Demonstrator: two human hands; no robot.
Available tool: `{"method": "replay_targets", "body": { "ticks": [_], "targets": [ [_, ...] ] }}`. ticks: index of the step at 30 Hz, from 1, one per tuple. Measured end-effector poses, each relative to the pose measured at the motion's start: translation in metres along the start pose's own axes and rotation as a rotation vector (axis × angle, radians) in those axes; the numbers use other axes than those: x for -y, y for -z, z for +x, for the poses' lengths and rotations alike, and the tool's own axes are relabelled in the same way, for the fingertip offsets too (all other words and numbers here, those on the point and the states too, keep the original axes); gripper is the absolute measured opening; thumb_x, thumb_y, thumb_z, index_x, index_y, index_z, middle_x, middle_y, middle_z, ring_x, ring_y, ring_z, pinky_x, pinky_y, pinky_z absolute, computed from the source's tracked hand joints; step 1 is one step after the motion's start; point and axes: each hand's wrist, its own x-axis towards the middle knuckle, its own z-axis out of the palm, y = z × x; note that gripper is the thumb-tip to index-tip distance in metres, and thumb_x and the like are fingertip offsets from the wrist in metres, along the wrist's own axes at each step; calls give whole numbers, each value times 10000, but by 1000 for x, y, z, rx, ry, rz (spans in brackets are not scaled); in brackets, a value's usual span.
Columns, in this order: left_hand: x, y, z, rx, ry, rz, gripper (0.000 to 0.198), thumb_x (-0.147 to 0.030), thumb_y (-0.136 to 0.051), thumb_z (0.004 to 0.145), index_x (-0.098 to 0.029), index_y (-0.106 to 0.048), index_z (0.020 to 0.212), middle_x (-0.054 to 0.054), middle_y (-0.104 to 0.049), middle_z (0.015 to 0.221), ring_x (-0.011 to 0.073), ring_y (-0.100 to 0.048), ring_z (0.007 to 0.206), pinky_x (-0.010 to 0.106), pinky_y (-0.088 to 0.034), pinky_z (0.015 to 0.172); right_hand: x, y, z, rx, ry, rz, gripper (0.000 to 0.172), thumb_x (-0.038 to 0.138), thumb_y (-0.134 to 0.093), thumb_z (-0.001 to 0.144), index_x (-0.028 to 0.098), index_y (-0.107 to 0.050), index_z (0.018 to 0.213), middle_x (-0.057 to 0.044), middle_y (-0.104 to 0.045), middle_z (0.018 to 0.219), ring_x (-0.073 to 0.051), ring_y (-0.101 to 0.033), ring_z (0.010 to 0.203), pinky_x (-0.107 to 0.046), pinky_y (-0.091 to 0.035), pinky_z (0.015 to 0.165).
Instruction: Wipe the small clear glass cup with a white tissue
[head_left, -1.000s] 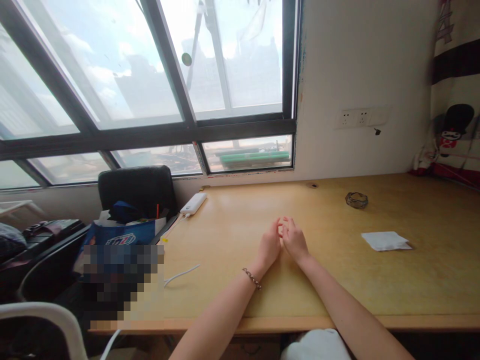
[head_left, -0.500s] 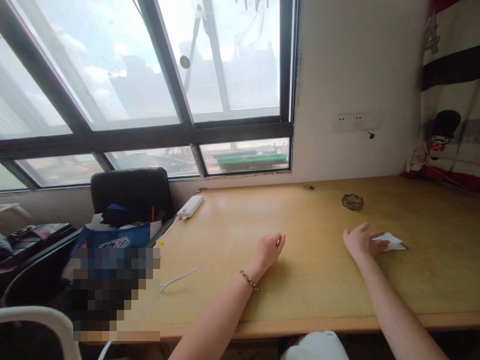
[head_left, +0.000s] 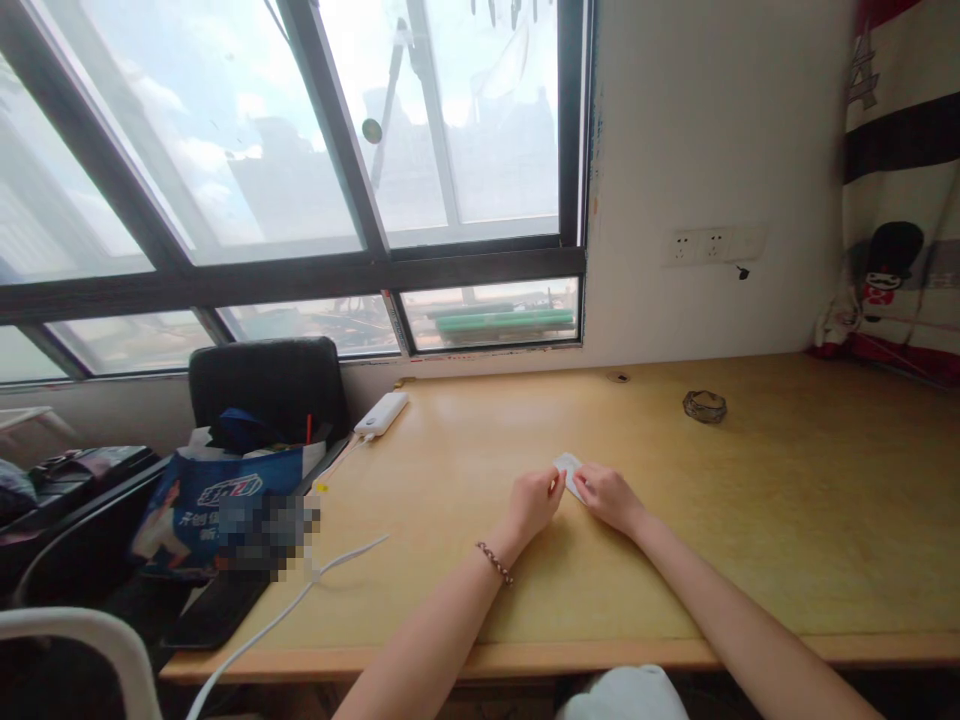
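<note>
A small white folded tissue (head_left: pixel 568 470) lies on the wooden desk (head_left: pixel 787 520) between my two hands. My left hand (head_left: pixel 534 503), with a beaded bracelet on its wrist, is curled and pinches the tissue's left edge. From the right, my right hand (head_left: pixel 611 496) grips the same tissue, its fingers closed over it. Both hands rest on the desk near its middle.
A white power bank (head_left: pixel 382 412) with a white cable (head_left: pixel 330 570) lies at the desk's left back. A dark ring-shaped object (head_left: pixel 704 406) sits at the back right. A black chair (head_left: pixel 270 385) with a blue bag (head_left: pixel 217 500) stands left. Window and wall sockets (head_left: pixel 712 243) behind.
My right hand reached right to the tissue, took it and brought it back to the middle. My left hand stayed near the middle and now pinches the tissue too.
</note>
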Motion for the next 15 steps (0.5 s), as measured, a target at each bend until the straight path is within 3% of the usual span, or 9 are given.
{"method": "replay_targets", "body": {
  "ticks": [3,9,13,15],
  "targets": [
    [-1,1,0,-20,13,-22,341,-301,-317,865,-171,-497,607,6,-517,544,92,-423,470,195,-293,482,7,-11,14,9,36,-10,209,191,-381,825,162,-566,732,-72,-600,751,-161,-559,704,-251,-416,675],
    [-2,7,4,-142,20,-101,268,-254,-321,865,-180,-514,695,13,-548,637,108,-494,580,199,-373,564,23,-24,29,43,161,116,219,132,-377,798,146,-565,910,-82,-617,901,-158,-567,822,-241,-430,730],
    [-11,9,28,-226,62,-214,189,-231,-369,846,-186,-552,833,17,-588,730,108,-530,645,202,-403,601,26,-23,26,78,214,113,274,127,-380,783,140,-567,983,-96,-616,977,-189,-555,915,-278,-420,799],
    [-24,2,52,-192,92,-284,173,-223,-387,838,-185,-551,879,15,-600,762,101,-543,628,200,-414,590,25,-24,24,91,223,73,302,116,-398,765,126,-561,1019,-114,-607,1019,-220,-538,966,-319,-401,847]
  ]
}}
